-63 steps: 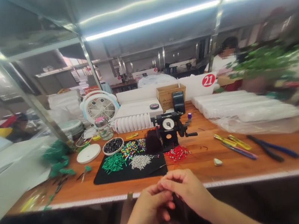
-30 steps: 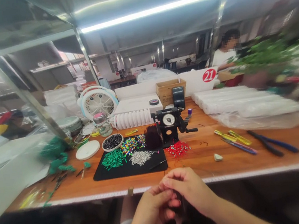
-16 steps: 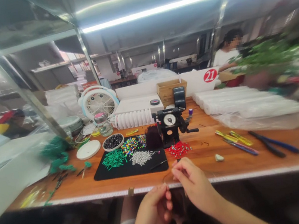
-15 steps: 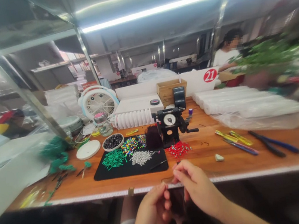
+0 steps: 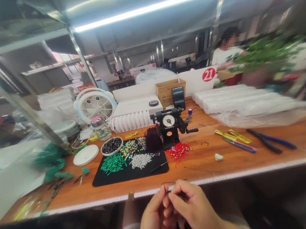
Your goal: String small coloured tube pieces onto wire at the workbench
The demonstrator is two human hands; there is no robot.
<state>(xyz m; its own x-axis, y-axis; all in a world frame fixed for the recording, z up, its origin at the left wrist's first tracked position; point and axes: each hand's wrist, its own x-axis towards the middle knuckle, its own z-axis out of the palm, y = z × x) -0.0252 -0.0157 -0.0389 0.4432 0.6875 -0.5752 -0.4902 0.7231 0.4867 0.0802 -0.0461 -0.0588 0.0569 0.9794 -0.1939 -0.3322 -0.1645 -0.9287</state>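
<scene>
My left hand (image 5: 155, 222) and my right hand (image 5: 194, 210) meet fingertip to fingertip below the front edge of the wooden table (image 5: 207, 162). Both pinch a thin dark wire (image 5: 171, 183) that loops up between them. Ahead lies a black mat (image 5: 130, 172) with piles of green tubes (image 5: 112, 163), silver beads (image 5: 140, 161) and coloured beads (image 5: 129, 148). Red beads (image 5: 178, 150) lie just right of the mat. A black hand-crank winder (image 5: 169, 125) stands behind them.
A bowl of dark beads (image 5: 111, 146), a white lid (image 5: 85, 155), a jar (image 5: 100, 128) and a small fan (image 5: 95, 105) stand at back left. Pliers (image 5: 270, 143) and yellow tools (image 5: 232, 135) lie to the right. Plastic-wrapped white rolls (image 5: 250, 105) fill the far right. Another person (image 5: 225, 50) sits beyond.
My right hand has dropped back from above the table edge and closed in against my left hand. The view has shifted slightly left and down.
</scene>
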